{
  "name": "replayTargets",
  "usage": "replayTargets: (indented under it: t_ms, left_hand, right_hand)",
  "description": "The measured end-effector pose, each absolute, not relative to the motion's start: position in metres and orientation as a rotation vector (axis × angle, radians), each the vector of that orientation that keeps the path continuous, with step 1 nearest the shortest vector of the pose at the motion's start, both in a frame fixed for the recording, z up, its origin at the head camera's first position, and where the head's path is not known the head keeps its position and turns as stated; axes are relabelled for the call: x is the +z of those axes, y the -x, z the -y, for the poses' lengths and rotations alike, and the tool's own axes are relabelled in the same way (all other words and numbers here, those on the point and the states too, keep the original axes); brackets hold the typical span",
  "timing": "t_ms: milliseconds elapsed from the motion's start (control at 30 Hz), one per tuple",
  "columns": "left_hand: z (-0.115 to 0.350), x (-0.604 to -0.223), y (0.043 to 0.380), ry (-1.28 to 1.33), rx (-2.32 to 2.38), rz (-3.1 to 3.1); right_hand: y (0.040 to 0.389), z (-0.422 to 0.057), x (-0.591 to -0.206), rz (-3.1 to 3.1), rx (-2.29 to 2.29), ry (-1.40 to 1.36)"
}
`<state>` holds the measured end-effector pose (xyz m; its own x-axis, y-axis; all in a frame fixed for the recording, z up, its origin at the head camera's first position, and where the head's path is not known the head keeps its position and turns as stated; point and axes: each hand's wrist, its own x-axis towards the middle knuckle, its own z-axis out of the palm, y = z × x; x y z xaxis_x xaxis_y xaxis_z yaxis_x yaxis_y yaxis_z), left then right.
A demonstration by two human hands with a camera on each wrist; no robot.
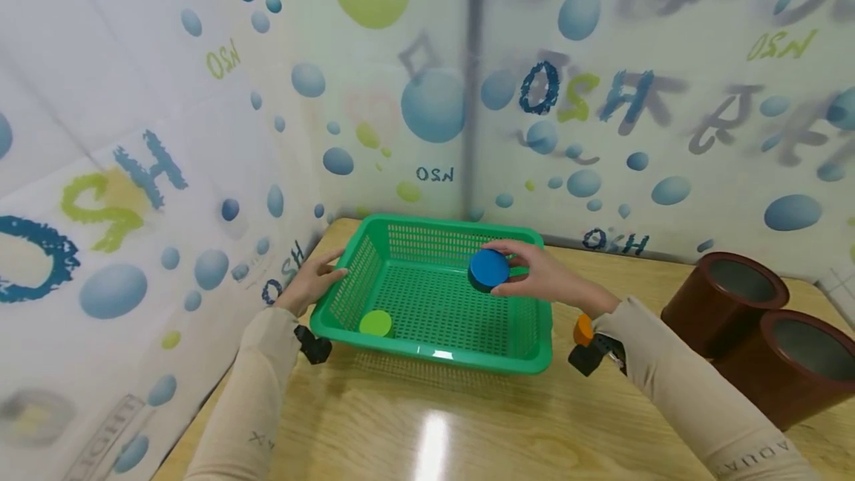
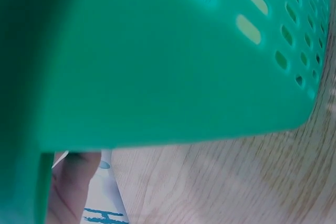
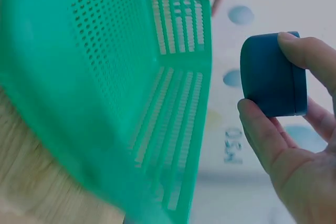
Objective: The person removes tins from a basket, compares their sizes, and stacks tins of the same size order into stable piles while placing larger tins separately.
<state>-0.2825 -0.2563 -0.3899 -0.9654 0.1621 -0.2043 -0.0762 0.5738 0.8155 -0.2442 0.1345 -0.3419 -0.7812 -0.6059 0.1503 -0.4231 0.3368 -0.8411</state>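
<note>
A blue round lidded container (image 1: 490, 269) is pinched between the thumb and fingertips of my right hand (image 1: 534, 273), over the right part of a green plastic basket (image 1: 461, 361). In the right wrist view, the blue container shows side-on, with a seam near one end. My left hand (image 1: 314, 282) grips the basket's left rim, thumb over the edge and fingers along the outside. Much of that hand is hidden behind the basket wall in the left wrist view. A lime-green round container (image 1: 376, 324) lies inside the basket at its near left corner.
Two dark brown cylindrical containers (image 1: 738, 295) stand at the right of the wooden table (image 1: 374, 429). An orange object (image 1: 583, 329) shows beside the right wrist. Bubble-printed curtains (image 1: 434, 191) close off the back and left.
</note>
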Motion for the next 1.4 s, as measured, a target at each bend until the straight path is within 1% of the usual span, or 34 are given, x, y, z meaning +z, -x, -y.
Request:
replayTargets:
  t_ms: [167,300,533,667,767,900,1200,1400]
  left_hand:
    - [0.258,-0.392,0.284,-0.067,1.341,-2.557]
    - [0.258,-0.393,0.285,-0.08,1.329,-2.563]
    - [0.256,-0.39,0.285,-0.103,1.326,-2.563]
    - [0.255,-0.39,0.286,-0.101,1.333,-2.559]
    - [0.255,-0.39,0.285,-0.108,1.331,-2.556]
    - [0.255,-0.39,0.284,-0.12,1.33,-2.551]
    - [0.256,-0.391,0.283,-0.135,1.327,-2.559]
    - [0.256,-0.391,0.284,-0.137,1.319,-2.57]
  right_hand:
    - [0.232,-0.17,-0.35,-2.44,-1.509,0.798]
    - [0.222,-0.199,-0.361,-2.514,-1.515,0.736]
    - [0.206,-0.239,-0.38,-2.713,-1.4,0.632]
    - [0.202,-0.255,-0.391,-2.717,-1.341,0.536]
    - [0.199,-0.264,-0.4,-2.697,-1.317,0.435]
    - [0.196,-0.271,-0.41,-2.673,-1.315,0.372]
    - [0.194,-0.275,-0.417,-2.629,-1.307,0.273]
    - [0.194,-0.276,-0.42,-2.632,-1.287,0.265]
